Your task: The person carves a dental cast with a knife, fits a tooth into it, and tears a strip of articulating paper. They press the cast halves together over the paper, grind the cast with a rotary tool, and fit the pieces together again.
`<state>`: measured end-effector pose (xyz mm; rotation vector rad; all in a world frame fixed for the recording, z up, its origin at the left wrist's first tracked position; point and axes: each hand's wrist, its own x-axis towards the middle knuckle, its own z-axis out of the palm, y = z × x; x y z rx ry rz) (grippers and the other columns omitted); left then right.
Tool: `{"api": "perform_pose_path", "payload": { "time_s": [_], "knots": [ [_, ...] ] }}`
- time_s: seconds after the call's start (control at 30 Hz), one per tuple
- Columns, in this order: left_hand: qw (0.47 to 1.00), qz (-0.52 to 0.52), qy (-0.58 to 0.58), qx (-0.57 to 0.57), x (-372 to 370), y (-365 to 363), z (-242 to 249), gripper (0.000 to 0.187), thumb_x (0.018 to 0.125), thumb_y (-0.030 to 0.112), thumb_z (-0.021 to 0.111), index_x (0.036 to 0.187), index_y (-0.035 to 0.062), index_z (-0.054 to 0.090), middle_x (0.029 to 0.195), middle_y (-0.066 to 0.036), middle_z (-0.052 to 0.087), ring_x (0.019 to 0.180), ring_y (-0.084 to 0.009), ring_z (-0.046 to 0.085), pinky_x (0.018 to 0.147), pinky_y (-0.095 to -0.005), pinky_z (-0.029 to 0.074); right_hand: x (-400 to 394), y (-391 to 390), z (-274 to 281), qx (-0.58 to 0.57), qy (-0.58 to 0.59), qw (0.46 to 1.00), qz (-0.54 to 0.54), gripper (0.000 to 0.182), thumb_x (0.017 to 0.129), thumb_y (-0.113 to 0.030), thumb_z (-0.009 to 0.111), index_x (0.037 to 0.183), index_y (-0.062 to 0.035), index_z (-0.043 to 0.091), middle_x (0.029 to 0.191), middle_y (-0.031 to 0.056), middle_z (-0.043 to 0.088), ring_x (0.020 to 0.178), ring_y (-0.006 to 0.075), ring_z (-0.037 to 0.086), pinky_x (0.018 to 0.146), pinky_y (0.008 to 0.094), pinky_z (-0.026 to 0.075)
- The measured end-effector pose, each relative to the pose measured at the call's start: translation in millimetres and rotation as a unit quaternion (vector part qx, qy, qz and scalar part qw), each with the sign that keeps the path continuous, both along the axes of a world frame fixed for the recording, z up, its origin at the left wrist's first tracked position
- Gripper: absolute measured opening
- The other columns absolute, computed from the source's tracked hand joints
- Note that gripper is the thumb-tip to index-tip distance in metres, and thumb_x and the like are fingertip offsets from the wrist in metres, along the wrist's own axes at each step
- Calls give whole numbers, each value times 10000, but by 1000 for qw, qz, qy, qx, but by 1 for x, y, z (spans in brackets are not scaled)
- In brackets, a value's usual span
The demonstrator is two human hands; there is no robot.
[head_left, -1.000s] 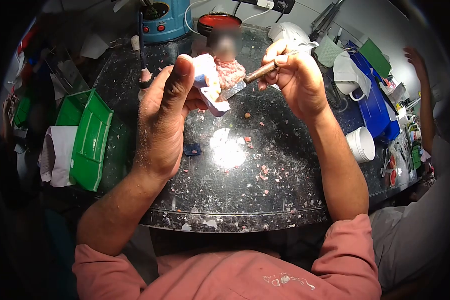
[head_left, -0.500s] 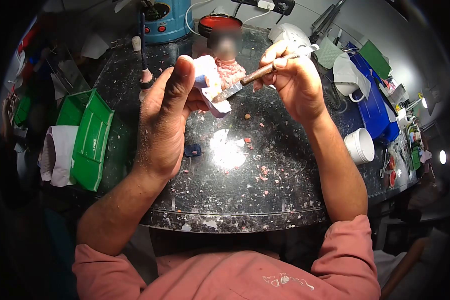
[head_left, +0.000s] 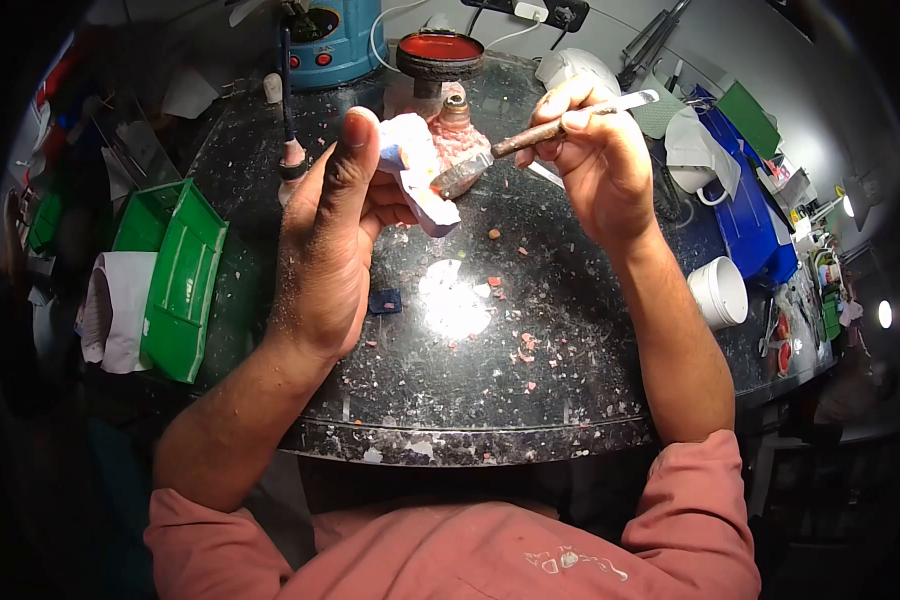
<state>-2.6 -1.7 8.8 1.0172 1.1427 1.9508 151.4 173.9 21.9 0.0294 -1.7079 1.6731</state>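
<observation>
My left hand (head_left: pixel 335 215) is closed around a white plaster dental model (head_left: pixel 430 205) with a blue patch on it, the thumb pointing up. In my right hand (head_left: pixel 598 160) is a wax knife (head_left: pixel 525 138), pinched near the middle of its brown handle. Its broad metal blade (head_left: pixel 464 175) lies at the right side of the model and appears to touch it. The knife's other, narrow end sticks out past my fingers to the right. Behind the model stands a small burner (head_left: pixel 456 115) coated in pink wax, partly hidden by the model and blade.
A pan of red wax (head_left: pixel 440 48) stands at the back, near a blue machine (head_left: pixel 345 45). Green bins (head_left: pixel 185 290) are at left; a white tub (head_left: pixel 718 292) and blue bin (head_left: pixel 745 215) at right. Pink wax scraps (head_left: pixel 526 350) litter the black tabletop (head_left: pixel 450 400).
The wax knife has shifted in my right hand, its narrow end now reaching farther right. My left hand and the model have barely moved. An arm at the lower right is gone from view.
</observation>
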Motion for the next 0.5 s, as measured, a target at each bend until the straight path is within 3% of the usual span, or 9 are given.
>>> {"api": "perform_pose_path", "payload": {
  "time_s": [0.2, 0.23, 0.27, 0.3, 0.33, 0.37, 0.43, 0.47, 0.5],
  "knots": [
    [999, -15, -41, 10, -2, 1, -1, 633, 949, 561, 492, 1080, -52, 582, 951, -133, 640, 853, -180, 635, 798, -329, 503, 5, 14, 7, -45, 50, 998, -18, 205, 937, -136, 454, 995, 23, 570, 949, 127, 594, 788, 201, 597, 736, 392, 549],
    [993, -31, -111, 6, -4, 2, -2, 587, 950, 513, 494, 1086, -51, 575, 980, -152, 637, 890, -203, 632, 824, -351, 499, 11, 21, 9, -61, 72, 995, -8, 220, 961, -148, 425, 997, 15, 568, 952, 128, 590, 761, 192, 586, 723, 391, 551],
    [982, -46, -181, 2, -7, 3, -3, 540, 951, 466, 495, 1093, -50, 568, 1009, -171, 634, 927, -226, 629, 850, -373, 495, 19, 22, 14, -81, 39, 995, -44, 266, 991, -188, 399, 965, 3, 583, 865, 104, 591, 714, 176, 564, 687, 356, 540],
    [983, -46, -178, 2, -10, 3, -5, 540, 951, 466, 495, 1093, -50, 568, 1009, -171, 634, 927, -226, 629, 850, -373, 495, 33, 36, 28, -42, -101, 994, 29, 290, 985, -250, 439, 922, -27, 613, 745, 57, 574, 659, 156, 551, 646, 292, 507],
    [967, -95, -236, 2, -14, 3, -8, 532, 946, 442, 473, 1138, -48, 551, 1082, -193, 618, 998, -261, 610, 905, -393, 472, 37, 26, 32, 25, -270, 960, -72, 305, 966, -281, 476, 919, -23, 632, 723, 60, 591, 659, 169, 567, 649, 300, 501],
    [945, -143, -294, 1, -16, 2, -11, 531, 941, 418, 451, 1184, -46, 534, 1155, -215, 602, 1069, -296, 592, 961, -413, 449, 43, 14, 32, 90, -428, 883, -171, 324, 947, -311, 514, 915, -18, 650, 700, 64, 608, 659, 182, 582, 651, 308, 495],
    [949, -126, -288, -8, -17, 3, -14, 528, 933, 396, 449, 1174, -67, 529, 1145, -234, 600, 1077, -320, 589, 967, -426, 448, 46, 1, -1, 283, -535, 775, -183, 345, 913, -340, 582, 802, -14, 607, 639, 50, 550, 635, 154, 543, 585, 357, 442],
    [950, -130, -282, -15, -16, 3, -14, 529, 934, 400, 447, 1169, -66, 530, 1146, -233, 600, 1075, -316, 591, 965, -422, 450, 47, -5, -5, 323, -610, 707, -153, 354, 896, -324, 612, 783, 10, 594, 661, 114, 584, 631, 186, 566, 619, 364, 448],
    [951, -135, -276, -22, -15, 3, -14, 530, 936, 405, 445, 1164, -66, 532, 1148, -232, 600, 1074, -311, 593, 964, -418, 451, 51, -14, -7, 325, -638, 675, -179, 385, 856, -350, 624, 937, 26, 645, 817, 238, 655, 786, 344, 650, 756, 416, 494]
  ]
}}
